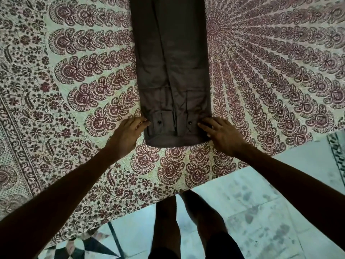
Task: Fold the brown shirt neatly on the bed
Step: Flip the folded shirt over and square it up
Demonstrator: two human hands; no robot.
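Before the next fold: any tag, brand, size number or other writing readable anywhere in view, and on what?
None readable.
The brown shirt shows plain cloth and two dark buttons, with no tag in view.
The bedsheet has a printed pattern only, no letters.

You are looking at the brown shirt [171, 71] lying flat on the patterned bed [74, 90], stretching away as a long narrow strip, its sleeves lying folded inward and two buttoned cuffs [160, 119] sitting at its near end.
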